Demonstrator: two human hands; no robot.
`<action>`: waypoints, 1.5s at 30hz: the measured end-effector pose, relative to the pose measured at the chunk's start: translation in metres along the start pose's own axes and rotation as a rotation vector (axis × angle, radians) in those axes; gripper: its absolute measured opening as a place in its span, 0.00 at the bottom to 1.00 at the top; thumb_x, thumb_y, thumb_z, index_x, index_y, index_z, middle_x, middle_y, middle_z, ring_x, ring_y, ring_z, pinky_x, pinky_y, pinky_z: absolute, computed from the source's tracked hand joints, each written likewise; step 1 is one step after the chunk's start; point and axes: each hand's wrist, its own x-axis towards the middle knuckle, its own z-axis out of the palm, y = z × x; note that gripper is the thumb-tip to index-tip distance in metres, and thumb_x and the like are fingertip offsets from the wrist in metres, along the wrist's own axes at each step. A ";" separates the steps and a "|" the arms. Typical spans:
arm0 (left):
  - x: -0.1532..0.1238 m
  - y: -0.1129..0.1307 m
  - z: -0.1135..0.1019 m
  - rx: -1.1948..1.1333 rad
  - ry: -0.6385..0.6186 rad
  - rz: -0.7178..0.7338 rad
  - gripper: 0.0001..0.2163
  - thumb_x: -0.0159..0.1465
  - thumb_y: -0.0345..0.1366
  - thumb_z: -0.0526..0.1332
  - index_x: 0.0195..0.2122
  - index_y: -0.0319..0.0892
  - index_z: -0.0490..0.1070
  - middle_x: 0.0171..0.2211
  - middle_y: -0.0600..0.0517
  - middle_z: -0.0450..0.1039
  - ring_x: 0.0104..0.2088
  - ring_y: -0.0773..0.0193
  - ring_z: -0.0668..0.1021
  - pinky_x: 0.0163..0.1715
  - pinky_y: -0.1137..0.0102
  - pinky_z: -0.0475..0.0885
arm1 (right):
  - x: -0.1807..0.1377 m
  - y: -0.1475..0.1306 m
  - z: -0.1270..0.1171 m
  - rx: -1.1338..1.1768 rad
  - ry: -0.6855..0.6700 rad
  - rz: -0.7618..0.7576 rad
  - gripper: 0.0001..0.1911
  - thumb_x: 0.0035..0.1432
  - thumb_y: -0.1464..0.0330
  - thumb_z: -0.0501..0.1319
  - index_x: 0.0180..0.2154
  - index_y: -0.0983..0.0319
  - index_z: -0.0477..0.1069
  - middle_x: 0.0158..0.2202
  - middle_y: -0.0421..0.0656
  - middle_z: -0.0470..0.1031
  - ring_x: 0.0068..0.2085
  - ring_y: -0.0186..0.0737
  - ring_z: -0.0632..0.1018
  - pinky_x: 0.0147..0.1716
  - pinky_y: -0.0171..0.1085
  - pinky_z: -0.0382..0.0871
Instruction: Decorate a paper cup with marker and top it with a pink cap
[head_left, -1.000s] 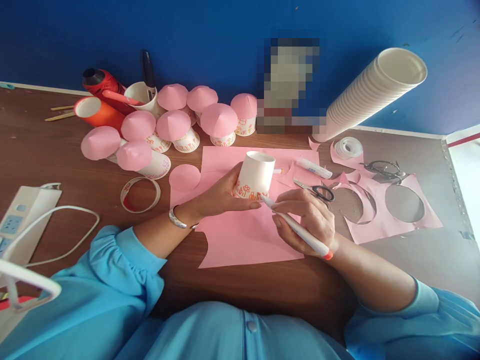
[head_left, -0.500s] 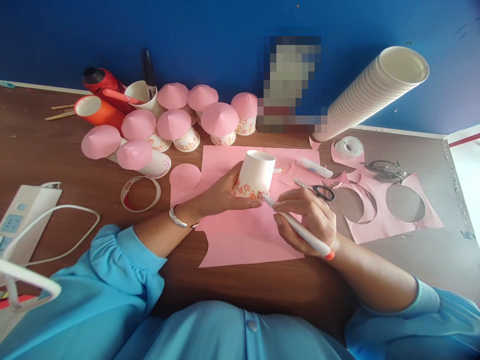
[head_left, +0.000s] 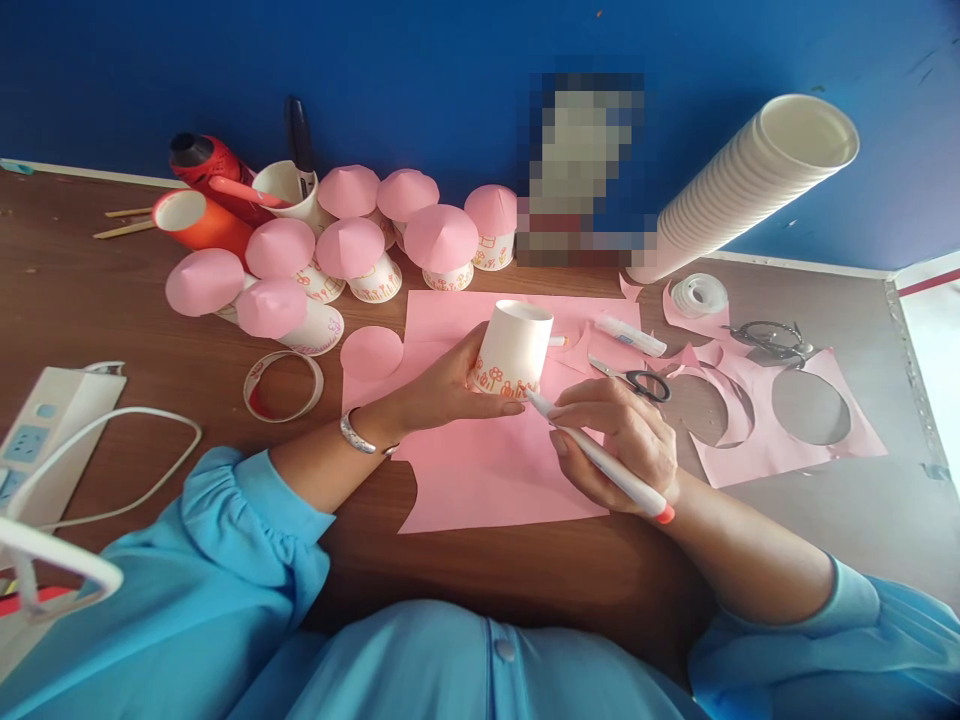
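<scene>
My left hand point(head_left: 457, 385) is closed around a white paper cup point(head_left: 516, 340), held upside down above the pink paper point(head_left: 480, 470). Orange-red flowers are drawn along the cup's lower rim. In my right hand point(head_left: 626, 435) is a white marker point(head_left: 607, 465) with an orange-red end, its tip at the drawing near the rim. A pink paper disc point(head_left: 371, 353) lies left of the cup. Behind it stand several paper cups with pink cone tops, one of them point(head_left: 441, 240) closest to the pink sheet.
Scissors point(head_left: 646, 385), a capped marker point(head_left: 630, 335) and cut pink scraps point(head_left: 750, 430) lie to the right. A tape roll point(head_left: 699, 294) is near a tall stack of paper cups point(head_left: 735, 190). At left are a cut cup ring point(head_left: 283, 388) and a power strip point(head_left: 45, 430).
Almost nothing differs. The marker tip stays at the cup's rim with a very slight shift, and both hands keep their hold; the whole view has shifted slightly.
</scene>
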 end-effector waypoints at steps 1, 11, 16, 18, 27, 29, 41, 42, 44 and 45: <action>0.000 0.000 0.000 0.000 -0.002 0.002 0.33 0.60 0.44 0.76 0.65 0.47 0.68 0.52 0.43 0.78 0.55 0.48 0.78 0.47 0.62 0.77 | 0.000 0.000 0.000 0.000 -0.002 -0.005 0.14 0.61 0.77 0.63 0.48 0.60 0.71 0.33 0.43 0.78 0.31 0.41 0.82 0.26 0.38 0.78; 0.000 0.000 0.001 -0.009 0.007 -0.003 0.31 0.59 0.44 0.76 0.62 0.46 0.69 0.53 0.43 0.76 0.53 0.49 0.78 0.45 0.63 0.77 | 0.001 0.002 0.001 -0.008 -0.008 -0.015 0.11 0.62 0.77 0.63 0.46 0.62 0.71 0.33 0.45 0.78 0.31 0.41 0.82 0.27 0.37 0.78; 0.000 -0.002 0.000 -0.018 -0.017 0.014 0.32 0.61 0.43 0.76 0.64 0.47 0.67 0.51 0.44 0.76 0.51 0.51 0.78 0.44 0.65 0.77 | 0.000 0.001 0.001 -0.011 -0.008 -0.008 0.10 0.63 0.76 0.62 0.46 0.61 0.70 0.33 0.44 0.78 0.32 0.40 0.82 0.28 0.37 0.78; 0.001 -0.003 0.000 -0.022 -0.027 0.022 0.32 0.61 0.43 0.76 0.63 0.46 0.68 0.50 0.44 0.77 0.52 0.50 0.78 0.44 0.65 0.77 | 0.000 0.001 0.001 -0.009 -0.015 -0.002 0.10 0.64 0.76 0.62 0.46 0.61 0.70 0.33 0.44 0.77 0.31 0.40 0.82 0.28 0.37 0.78; 0.000 0.000 0.000 -0.005 0.004 -0.020 0.31 0.59 0.42 0.76 0.61 0.45 0.66 0.55 0.43 0.74 0.52 0.51 0.78 0.44 0.64 0.76 | 0.000 0.002 0.002 0.012 -0.011 -0.004 0.11 0.64 0.76 0.63 0.47 0.61 0.70 0.34 0.44 0.78 0.33 0.40 0.83 0.29 0.37 0.79; -0.001 0.001 0.000 -0.002 0.009 -0.027 0.31 0.59 0.41 0.76 0.60 0.45 0.66 0.54 0.43 0.74 0.51 0.52 0.78 0.44 0.65 0.76 | 0.001 0.003 0.001 0.004 -0.013 -0.004 0.11 0.64 0.76 0.63 0.48 0.61 0.70 0.34 0.44 0.78 0.32 0.40 0.83 0.29 0.37 0.79; 0.000 0.003 0.001 -0.040 -0.015 -0.013 0.29 0.60 0.39 0.75 0.60 0.46 0.67 0.52 0.45 0.75 0.54 0.50 0.77 0.45 0.65 0.77 | 0.000 0.002 0.000 -0.031 0.000 0.000 0.10 0.64 0.77 0.62 0.46 0.62 0.71 0.34 0.45 0.78 0.32 0.40 0.83 0.28 0.38 0.80; 0.000 0.002 0.000 -0.039 -0.019 -0.010 0.29 0.61 0.40 0.75 0.60 0.46 0.67 0.52 0.45 0.75 0.54 0.51 0.77 0.44 0.65 0.77 | 0.000 0.002 0.000 -0.032 -0.001 0.003 0.10 0.64 0.76 0.62 0.46 0.61 0.71 0.33 0.44 0.78 0.32 0.40 0.83 0.28 0.38 0.80; 0.000 0.001 0.000 -0.036 -0.027 -0.011 0.28 0.61 0.41 0.75 0.60 0.46 0.68 0.52 0.45 0.75 0.53 0.51 0.78 0.44 0.65 0.77 | 0.001 0.002 0.000 -0.033 -0.002 0.005 0.10 0.64 0.76 0.62 0.47 0.61 0.71 0.33 0.44 0.78 0.32 0.40 0.83 0.28 0.38 0.80; 0.000 0.001 0.000 -0.033 -0.028 -0.011 0.28 0.61 0.41 0.75 0.60 0.46 0.68 0.52 0.45 0.75 0.52 0.52 0.78 0.43 0.65 0.77 | 0.001 0.002 0.000 -0.033 -0.003 0.004 0.10 0.64 0.76 0.62 0.46 0.61 0.71 0.33 0.44 0.78 0.32 0.40 0.83 0.28 0.38 0.80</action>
